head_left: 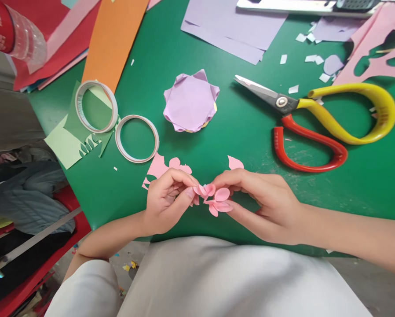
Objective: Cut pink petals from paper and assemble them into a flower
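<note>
Near the table's front edge, my left hand pinches the left side of a small pink paper flower with curled petals. My right hand has its thumb and fingers closed on the flower's right side. The two hands are a short way apart, with the petals between their fingertips. Behind my left hand lies a cut pink paper scrap, partly covered by it. A pink petal-shaped piece rests just beyond my right fingers. Farther back sits a folded lilac paper shape.
Scissors with yellow and red handles lie at the right. Two tape rolls and green scraps are at the left. Lilac sheets, a cutter, a bottle and orange paper lie farther back.
</note>
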A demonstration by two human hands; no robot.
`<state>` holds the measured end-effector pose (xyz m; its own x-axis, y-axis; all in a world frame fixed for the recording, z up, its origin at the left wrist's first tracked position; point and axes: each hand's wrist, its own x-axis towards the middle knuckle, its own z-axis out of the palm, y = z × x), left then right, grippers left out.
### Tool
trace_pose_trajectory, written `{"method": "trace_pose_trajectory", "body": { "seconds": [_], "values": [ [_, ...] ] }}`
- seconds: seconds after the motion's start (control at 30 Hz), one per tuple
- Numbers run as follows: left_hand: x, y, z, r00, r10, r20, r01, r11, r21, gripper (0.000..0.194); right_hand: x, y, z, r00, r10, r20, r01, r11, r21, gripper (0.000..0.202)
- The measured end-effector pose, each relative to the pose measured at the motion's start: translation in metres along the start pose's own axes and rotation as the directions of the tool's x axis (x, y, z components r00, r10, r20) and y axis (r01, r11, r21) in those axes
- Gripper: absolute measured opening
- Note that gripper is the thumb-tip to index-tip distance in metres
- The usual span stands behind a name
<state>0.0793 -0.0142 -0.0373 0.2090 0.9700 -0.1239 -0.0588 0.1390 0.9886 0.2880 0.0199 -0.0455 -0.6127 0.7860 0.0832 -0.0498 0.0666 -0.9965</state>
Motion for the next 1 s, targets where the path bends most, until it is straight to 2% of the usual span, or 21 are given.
{"method": "trace_pose_trajectory", "body": {
  "seconds": [0.23, 1.0],
  "values": [
    [-0.0013, 0.0001, -0.001, 0.999, -0.026, 0.038, 0.028, 0.999, -0.035, 0.01, 0.002, 0.0017, 0.0022, 0.999, -0.026, -0.031, 0.024, 0.997, -0.07, 0.016],
    [-0.001, -0.0005, -0.0013, 0.998, 0.0, 0.063, 0.0, 1.0, 0.0, 0.013, 0.0031, 0.0012, -0.0001, 1.0, -0.004, -0.003, 0.004, 0.998, -0.062, 0.014]
  ]
}}
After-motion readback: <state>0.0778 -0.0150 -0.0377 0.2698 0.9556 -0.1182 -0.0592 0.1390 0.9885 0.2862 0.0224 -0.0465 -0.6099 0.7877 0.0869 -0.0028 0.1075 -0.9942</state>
